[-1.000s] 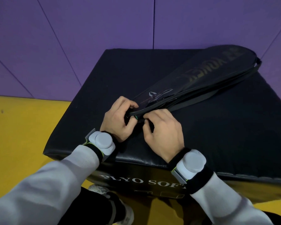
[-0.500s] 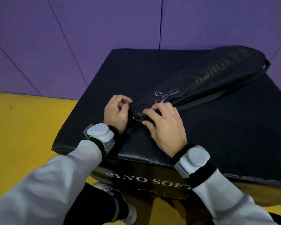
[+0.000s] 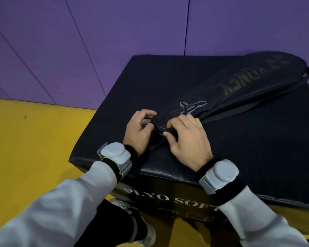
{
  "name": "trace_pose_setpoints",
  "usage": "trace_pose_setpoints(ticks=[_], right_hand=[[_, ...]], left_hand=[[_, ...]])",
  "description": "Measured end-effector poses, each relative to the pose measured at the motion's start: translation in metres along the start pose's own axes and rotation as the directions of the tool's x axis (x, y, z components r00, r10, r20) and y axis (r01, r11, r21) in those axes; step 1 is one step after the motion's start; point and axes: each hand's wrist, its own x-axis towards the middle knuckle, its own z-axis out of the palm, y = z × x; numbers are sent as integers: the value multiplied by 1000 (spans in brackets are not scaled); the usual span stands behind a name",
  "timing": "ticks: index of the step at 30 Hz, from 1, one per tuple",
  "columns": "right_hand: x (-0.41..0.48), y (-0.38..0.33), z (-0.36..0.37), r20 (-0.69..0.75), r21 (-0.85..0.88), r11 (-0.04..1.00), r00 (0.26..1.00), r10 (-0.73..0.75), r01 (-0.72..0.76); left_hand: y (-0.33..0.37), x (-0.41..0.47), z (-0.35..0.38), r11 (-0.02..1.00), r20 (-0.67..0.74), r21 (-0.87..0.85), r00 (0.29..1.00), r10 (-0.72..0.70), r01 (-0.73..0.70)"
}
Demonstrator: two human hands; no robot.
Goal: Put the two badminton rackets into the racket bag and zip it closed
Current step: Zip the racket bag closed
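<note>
A long black racket bag [image 3: 239, 86] with gold lettering lies slantwise on a black padded box [image 3: 168, 82], its wide end at the far right and its narrow end near me. My left hand [image 3: 138, 131] curls around the narrow tip of the bag. My right hand [image 3: 185, 139] presses on the same end, thumb and fingers pinching the bag's edge by the zip. No racket is visible; the bag hides whatever is inside it. A black strap [image 3: 235, 113] trails along the bag's near side.
The box has white lettering on its front face [image 3: 168, 198] and stands on a yellow floor [image 3: 34, 148]. A purple padded wall [image 3: 114, 32] rises behind. My shoe [image 3: 146, 234] shows below the box's front edge.
The view has shifted, so the box and bag sit further right. My left hand's fingers have loosened at the bag's tip. My right hand stays pinched on the narrow end.
</note>
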Motion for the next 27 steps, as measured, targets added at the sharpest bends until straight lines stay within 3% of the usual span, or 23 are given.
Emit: trace_pose_setpoints(ticks=[6, 12, 15, 19, 27], right_hand=[[4, -2, 0, 38, 90, 995, 999, 33, -36], [8, 0, -3, 15, 173, 984, 999, 45, -47], [7, -2, -3, -30, 130, 991, 999, 35, -31], [4, -8, 0, -64, 51, 998, 998, -28, 32], [9, -17, 10, -15, -120, 982, 989, -147, 144]], left_hand=[[-3, 2, 1, 998, -31, 43, 998, 54, -53], [-3, 4, -1, 1000, -34, -12, 999, 12, -12], [-1, 7, -5, 998, -7, -52, 999, -37, 37], [3, 13, -16, 987, 143, -116, 985, -97, 114], [6, 6, -18, 994, 270, -80, 962, -51, 75]])
